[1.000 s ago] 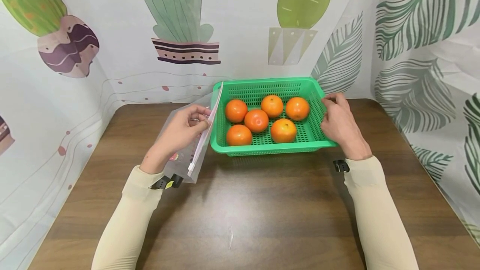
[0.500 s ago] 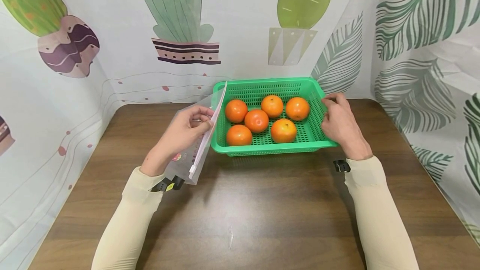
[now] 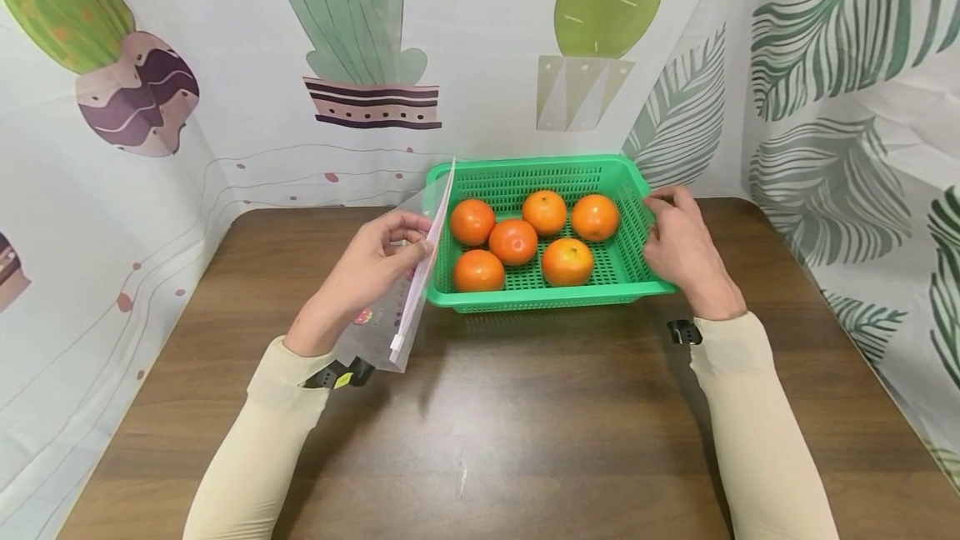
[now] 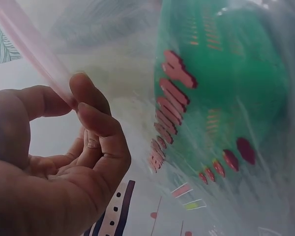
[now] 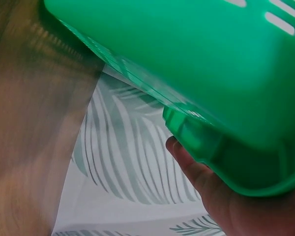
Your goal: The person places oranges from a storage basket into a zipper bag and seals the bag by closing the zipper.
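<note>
In the head view my left hand [image 3: 375, 265] pinches the opening edge of a clear zip bag [image 3: 386, 319], with a pinkish zip strip and white slider. The left wrist view shows the thumb and fingers of my left hand [image 4: 73, 152] meeting on that strip [image 4: 34, 46]; red print shows on the film. Just right of the bag stands a green plastic basket [image 3: 555, 297] holding several oranges [image 3: 513, 242]. My right hand [image 3: 684, 248] grips the basket's right rim. From the right wrist, fingers [image 5: 187, 162] reach under the basket's rim [image 5: 255, 189]; its thumb is hidden there.
The brown wooden table [image 3: 480, 423] extends in front of the basket and to both sides. Behind it hangs a white cloth [image 3: 480, 40] printed with cacti and leaves, close to the basket's back rim. Black straps sit at both wrists.
My left hand has moved slightly right with the zip bag, whose edge now overlaps the basket's left rim more. The right hand, basket and oranges stay nearly in place.
</note>
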A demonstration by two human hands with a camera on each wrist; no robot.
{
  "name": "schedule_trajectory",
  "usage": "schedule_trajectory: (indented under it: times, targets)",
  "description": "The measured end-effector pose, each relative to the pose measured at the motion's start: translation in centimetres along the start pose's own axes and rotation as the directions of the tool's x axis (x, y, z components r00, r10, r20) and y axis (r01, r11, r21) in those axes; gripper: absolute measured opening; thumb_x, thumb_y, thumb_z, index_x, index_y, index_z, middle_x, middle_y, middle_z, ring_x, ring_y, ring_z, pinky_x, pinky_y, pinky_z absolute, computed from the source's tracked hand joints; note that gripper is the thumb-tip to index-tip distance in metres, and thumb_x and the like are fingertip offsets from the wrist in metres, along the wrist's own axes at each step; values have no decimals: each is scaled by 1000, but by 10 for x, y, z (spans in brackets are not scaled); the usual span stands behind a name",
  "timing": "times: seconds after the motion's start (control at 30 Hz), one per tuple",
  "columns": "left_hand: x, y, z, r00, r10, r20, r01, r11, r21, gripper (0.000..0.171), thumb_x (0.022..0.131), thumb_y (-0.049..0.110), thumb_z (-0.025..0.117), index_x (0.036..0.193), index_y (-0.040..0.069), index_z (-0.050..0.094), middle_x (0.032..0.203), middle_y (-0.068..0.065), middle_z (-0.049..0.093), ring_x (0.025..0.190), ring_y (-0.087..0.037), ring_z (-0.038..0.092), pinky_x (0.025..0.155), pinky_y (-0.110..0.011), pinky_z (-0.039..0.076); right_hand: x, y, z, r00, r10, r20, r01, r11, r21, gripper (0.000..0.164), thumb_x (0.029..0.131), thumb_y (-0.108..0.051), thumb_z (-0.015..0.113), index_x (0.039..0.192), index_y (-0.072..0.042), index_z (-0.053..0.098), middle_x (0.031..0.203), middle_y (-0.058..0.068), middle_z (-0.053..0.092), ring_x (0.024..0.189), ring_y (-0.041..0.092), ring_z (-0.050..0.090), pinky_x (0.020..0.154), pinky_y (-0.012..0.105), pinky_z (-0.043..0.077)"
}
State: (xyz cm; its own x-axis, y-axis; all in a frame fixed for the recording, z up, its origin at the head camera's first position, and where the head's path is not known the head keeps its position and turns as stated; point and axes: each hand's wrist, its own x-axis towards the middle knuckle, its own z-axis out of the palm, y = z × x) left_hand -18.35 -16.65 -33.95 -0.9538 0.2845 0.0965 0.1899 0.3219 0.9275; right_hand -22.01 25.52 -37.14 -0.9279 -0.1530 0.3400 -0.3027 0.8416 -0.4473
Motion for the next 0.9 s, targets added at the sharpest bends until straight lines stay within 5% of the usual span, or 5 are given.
schedule_trajectory:
  times: [0.47, 0.9]
  targets:
    - [2, -3, 5, 999, 20, -26, -21, 999, -29, 29, 99, 3, 63, 128, 0, 64, 104, -15, 68, 68, -17, 65, 65, -27, 59, -2, -1, -2, 1000, 8, 24, -8, 1000, -10, 45, 96, 8, 42, 137, 22, 54, 143, 35, 47, 135, 49, 42, 112, 63, 39]
    - [2, -1, 5, 1000, 24, -21, -24, 999, -34, 28, 100, 3, 66, 128, -3, 62, 103, -17, 68, 67, -17, 67, 67, -31, 63, -1, -16, -9, 999, -28, -24, 28, 1000, -13, 37, 96, -3, 61, 128, 14, 64, 134, 33, 52, 130, 53, 43, 114, 63, 33]
